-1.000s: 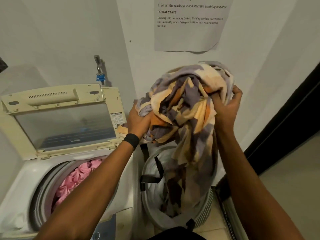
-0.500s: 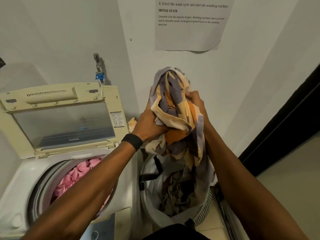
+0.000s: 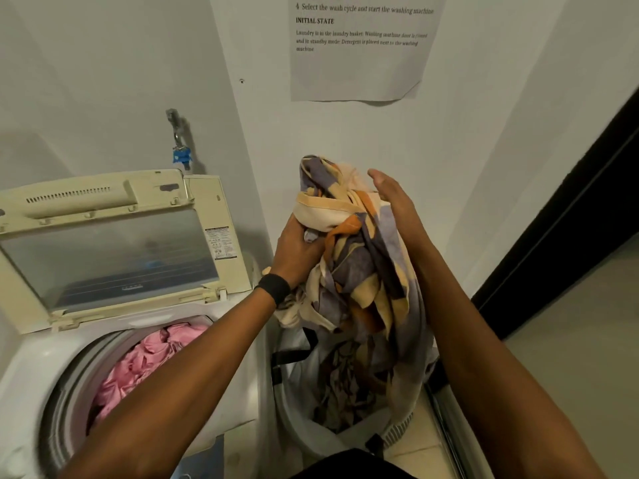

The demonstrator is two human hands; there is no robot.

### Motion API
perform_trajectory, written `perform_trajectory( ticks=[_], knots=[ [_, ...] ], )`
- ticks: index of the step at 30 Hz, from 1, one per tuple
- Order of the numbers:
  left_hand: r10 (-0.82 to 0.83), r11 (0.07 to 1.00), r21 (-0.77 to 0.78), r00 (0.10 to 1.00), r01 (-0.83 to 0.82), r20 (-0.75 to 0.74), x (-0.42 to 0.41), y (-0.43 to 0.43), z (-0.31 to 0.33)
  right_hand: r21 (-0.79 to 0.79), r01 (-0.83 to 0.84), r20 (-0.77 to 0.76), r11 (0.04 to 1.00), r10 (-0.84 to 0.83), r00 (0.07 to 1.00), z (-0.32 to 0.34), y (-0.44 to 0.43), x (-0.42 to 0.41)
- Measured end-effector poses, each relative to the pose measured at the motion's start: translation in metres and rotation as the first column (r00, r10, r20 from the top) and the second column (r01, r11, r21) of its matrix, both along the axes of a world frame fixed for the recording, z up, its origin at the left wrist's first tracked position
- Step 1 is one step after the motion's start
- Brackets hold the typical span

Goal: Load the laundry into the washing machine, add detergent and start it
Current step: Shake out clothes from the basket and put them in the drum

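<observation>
The washing machine's (image 3: 31, 385) mouth lies open from above, its lid (image 3: 103, 250) tipped up behind it, close to the wall (image 3: 103, 81). Pink laundry (image 3: 145, 364) lies in the drum, below the rim. A left forearm (image 3: 193, 382) crosses over the mouth's right edge. Tight against the machine's right side stands the basket (image 3: 297, 420), its opening blocked by a bundled sheet (image 3: 359, 271) hanging into it. Further right of the machine, bare floor (image 3: 570, 340) runs to a dark door (image 3: 570, 219).

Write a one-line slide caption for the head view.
Left hand grips a patterned sheet above the laundry basket, right hand open against it; pink laundry lies in the open washer.
</observation>
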State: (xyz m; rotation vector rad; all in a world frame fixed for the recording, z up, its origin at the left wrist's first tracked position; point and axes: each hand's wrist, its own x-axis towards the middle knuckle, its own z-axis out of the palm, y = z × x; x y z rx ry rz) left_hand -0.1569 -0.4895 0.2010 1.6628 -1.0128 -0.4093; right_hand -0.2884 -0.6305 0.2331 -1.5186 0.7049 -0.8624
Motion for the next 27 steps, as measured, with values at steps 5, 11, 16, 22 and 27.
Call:
perform_trajectory(
  ticks=[5,11,16,22,27],
  knots=[
    [0.004,1.000,0.008,0.999,-0.004,-0.033,0.007,0.000,-0.004,-0.158,-0.300,-0.240,0.941,0.258,0.936,-0.018,-0.001,-0.055],
    [0.022,1.000,-0.001,1.000,-0.022,0.014,0.016,-0.003,-0.002,0.126,-0.519,-0.617,0.845,0.477,0.626,-0.086,-0.003,-0.112],
    [0.032,0.999,-0.010,0.999,-0.032,0.018,0.020,0.003,-0.003,-0.134,-0.221,-0.521,0.966,0.121,0.845,-0.067,-0.009,-0.113],
    [0.213,0.977,0.044,0.969,-0.209,-0.126,0.035,0.024,0.003,0.092,0.153,0.188,0.984,-0.168,0.968,-0.016,0.031,-0.052],
    [0.299,0.953,0.107,0.940,-0.284,-0.162,0.065,0.071,0.007,0.290,0.016,0.325,0.957,-0.114,0.939,0.009,0.082,0.017]
  ],
)
